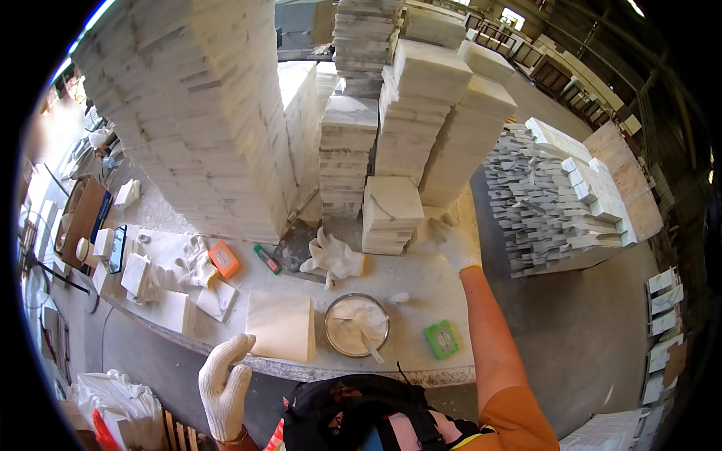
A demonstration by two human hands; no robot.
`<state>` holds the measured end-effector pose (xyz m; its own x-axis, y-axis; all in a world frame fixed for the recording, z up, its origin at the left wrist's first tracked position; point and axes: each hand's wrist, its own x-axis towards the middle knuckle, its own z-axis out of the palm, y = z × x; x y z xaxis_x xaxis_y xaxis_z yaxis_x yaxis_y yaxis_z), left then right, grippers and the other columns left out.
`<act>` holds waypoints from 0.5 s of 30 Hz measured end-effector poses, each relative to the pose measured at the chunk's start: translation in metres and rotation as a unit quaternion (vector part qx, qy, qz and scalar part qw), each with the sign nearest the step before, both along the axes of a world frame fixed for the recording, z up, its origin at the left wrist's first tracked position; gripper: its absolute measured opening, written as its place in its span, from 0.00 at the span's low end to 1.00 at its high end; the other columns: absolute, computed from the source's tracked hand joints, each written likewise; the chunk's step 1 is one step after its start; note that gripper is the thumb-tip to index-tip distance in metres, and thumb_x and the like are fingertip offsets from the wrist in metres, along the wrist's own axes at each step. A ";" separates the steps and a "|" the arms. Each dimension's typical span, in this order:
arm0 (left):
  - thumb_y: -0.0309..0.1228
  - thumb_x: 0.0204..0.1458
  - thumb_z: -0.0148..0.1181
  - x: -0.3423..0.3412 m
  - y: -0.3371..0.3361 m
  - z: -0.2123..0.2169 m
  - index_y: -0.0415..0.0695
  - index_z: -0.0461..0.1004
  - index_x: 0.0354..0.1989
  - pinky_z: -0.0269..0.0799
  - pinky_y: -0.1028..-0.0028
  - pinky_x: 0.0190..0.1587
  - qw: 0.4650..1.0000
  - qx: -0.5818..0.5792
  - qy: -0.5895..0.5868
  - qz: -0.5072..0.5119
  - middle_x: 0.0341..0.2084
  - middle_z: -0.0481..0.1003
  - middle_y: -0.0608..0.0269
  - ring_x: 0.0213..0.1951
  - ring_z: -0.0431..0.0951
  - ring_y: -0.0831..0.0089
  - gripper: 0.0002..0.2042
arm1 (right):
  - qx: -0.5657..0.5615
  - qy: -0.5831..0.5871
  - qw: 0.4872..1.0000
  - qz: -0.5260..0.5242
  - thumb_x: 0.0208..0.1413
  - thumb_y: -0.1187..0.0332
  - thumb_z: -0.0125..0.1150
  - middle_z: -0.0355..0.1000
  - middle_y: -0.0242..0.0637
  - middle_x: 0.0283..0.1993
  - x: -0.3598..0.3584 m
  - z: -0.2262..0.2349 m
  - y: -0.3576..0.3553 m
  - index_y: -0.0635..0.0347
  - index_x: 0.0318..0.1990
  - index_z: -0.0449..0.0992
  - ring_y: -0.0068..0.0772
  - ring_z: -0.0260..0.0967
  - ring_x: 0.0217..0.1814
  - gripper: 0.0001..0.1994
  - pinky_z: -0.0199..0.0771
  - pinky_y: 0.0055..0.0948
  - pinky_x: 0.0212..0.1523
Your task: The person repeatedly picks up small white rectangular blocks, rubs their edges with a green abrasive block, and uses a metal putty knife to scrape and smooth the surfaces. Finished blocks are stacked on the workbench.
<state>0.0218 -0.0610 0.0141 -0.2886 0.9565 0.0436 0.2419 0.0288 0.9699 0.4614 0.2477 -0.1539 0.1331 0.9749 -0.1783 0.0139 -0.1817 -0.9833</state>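
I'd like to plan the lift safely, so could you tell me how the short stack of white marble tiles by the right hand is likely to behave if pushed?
The short tile stack looks like loose stone slabs, so probably heavy and stiff. Its layers sit slightly uneven, so a push might slide the top tiles off. The right hand wears a knit glove, which may help grip on the smooth faces.

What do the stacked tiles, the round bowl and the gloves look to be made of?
Stacked tiles: likely marble, white with grey veins, matte. Round bowl: apparently metal, with a shiny rim, holding white paste. Gloves on the left hand and right hand: white knitted fabric, probably cotton.
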 end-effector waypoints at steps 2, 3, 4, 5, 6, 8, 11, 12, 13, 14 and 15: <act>0.30 0.55 0.58 0.004 0.008 0.000 0.30 0.73 0.57 0.70 0.64 0.61 1.000 0.007 -0.008 -0.025 0.50 0.79 0.48 0.55 0.79 0.60 0.22 | 0.114 -0.071 0.990 0.035 0.59 0.65 0.67 0.74 0.39 0.57 0.046 -0.030 0.002 0.60 0.64 0.68 0.32 0.77 0.48 0.26 0.76 0.32 0.40; 0.26 0.52 0.57 0.005 0.009 0.001 0.30 0.75 0.55 0.71 0.65 0.60 1.000 0.013 -0.008 -0.017 0.50 0.79 0.48 0.54 0.79 0.60 0.21 | 0.145 -0.190 0.968 0.074 0.58 0.65 0.68 0.74 0.41 0.57 0.048 -0.035 0.003 0.58 0.63 0.70 0.36 0.77 0.49 0.26 0.77 0.35 0.42; 0.22 0.50 0.56 0.006 0.009 0.001 0.31 0.76 0.53 0.71 0.65 0.59 1.000 0.019 -0.010 -0.009 0.49 0.80 0.48 0.53 0.79 0.61 0.20 | 0.183 -0.305 0.929 0.099 0.56 0.65 0.69 0.74 0.43 0.57 0.051 -0.036 0.002 0.56 0.61 0.71 0.39 0.77 0.50 0.25 0.77 0.37 0.43; 0.18 0.47 0.55 0.003 0.004 0.003 0.31 0.77 0.52 0.71 0.66 0.58 1.000 0.021 -0.003 0.016 0.48 0.80 0.48 0.52 0.80 0.61 0.20 | 0.184 -0.470 0.853 0.134 0.54 0.65 0.69 0.74 0.45 0.57 0.029 -0.020 -0.001 0.54 0.61 0.72 0.44 0.77 0.51 0.25 0.77 0.40 0.45; 0.19 0.47 0.57 0.000 0.006 0.003 0.32 0.77 0.52 0.71 0.66 0.58 0.999 0.022 0.033 0.009 0.48 0.80 0.48 0.52 0.80 0.60 0.20 | 0.180 -0.629 0.742 0.147 0.52 0.65 0.70 0.74 0.47 0.57 0.021 -0.002 -0.005 0.52 0.60 0.74 0.48 0.76 0.52 0.25 0.77 0.43 0.46; 0.19 0.46 0.60 -0.009 0.007 0.005 0.33 0.78 0.52 0.71 0.65 0.58 0.993 0.027 0.112 0.014 0.49 0.80 0.47 0.53 0.80 0.57 0.20 | 0.135 -0.509 0.840 0.132 0.50 0.64 0.70 0.72 0.50 0.57 0.018 -0.017 -0.015 0.51 0.58 0.76 0.54 0.74 0.55 0.25 0.76 0.48 0.51; 0.26 0.44 0.71 -0.017 0.015 0.008 0.39 0.80 0.51 0.71 0.59 0.59 0.958 0.095 0.270 -0.021 0.50 0.79 0.49 0.55 0.78 0.49 0.22 | 0.074 -0.598 0.787 0.130 0.47 0.62 0.72 0.69 0.50 0.62 -0.013 0.019 -0.058 0.55 0.58 0.76 0.54 0.71 0.60 0.28 0.74 0.46 0.57; 0.30 0.44 0.73 -0.013 0.027 0.010 0.43 0.79 0.52 0.70 0.57 0.60 0.942 0.117 0.307 -0.067 0.53 0.78 0.51 0.57 0.76 0.48 0.23 | 0.189 -0.631 0.749 0.074 0.48 0.62 0.71 0.69 0.52 0.63 0.016 -0.010 -0.069 0.56 0.58 0.77 0.57 0.70 0.61 0.27 0.74 0.46 0.58; 0.33 0.44 0.72 -0.010 0.031 0.015 0.45 0.78 0.54 0.69 0.56 0.60 0.921 0.114 0.359 -0.102 0.54 0.76 0.52 0.59 0.73 0.48 0.25 | 0.197 -0.601 0.771 0.068 0.49 0.63 0.70 0.69 0.54 0.62 0.004 -0.007 -0.082 0.56 0.56 0.78 0.59 0.69 0.60 0.25 0.73 0.47 0.59; 0.37 0.45 0.71 -0.004 0.040 0.018 0.46 0.76 0.56 0.68 0.55 0.60 0.897 0.114 0.401 -0.147 0.56 0.74 0.54 0.61 0.71 0.48 0.27 | 0.199 -0.579 0.786 0.079 0.49 0.62 0.70 0.69 0.55 0.62 0.001 -0.009 -0.089 0.57 0.56 0.78 0.59 0.69 0.60 0.25 0.72 0.48 0.60; 0.39 0.44 0.71 0.001 0.047 0.017 0.47 0.75 0.57 0.69 0.55 0.59 0.885 0.114 0.415 -0.176 0.56 0.73 0.55 0.60 0.70 0.49 0.28 | 0.194 -0.556 0.803 0.095 0.50 0.62 0.70 0.69 0.55 0.62 -0.003 -0.015 -0.098 0.58 0.56 0.78 0.59 0.69 0.61 0.24 0.72 0.48 0.60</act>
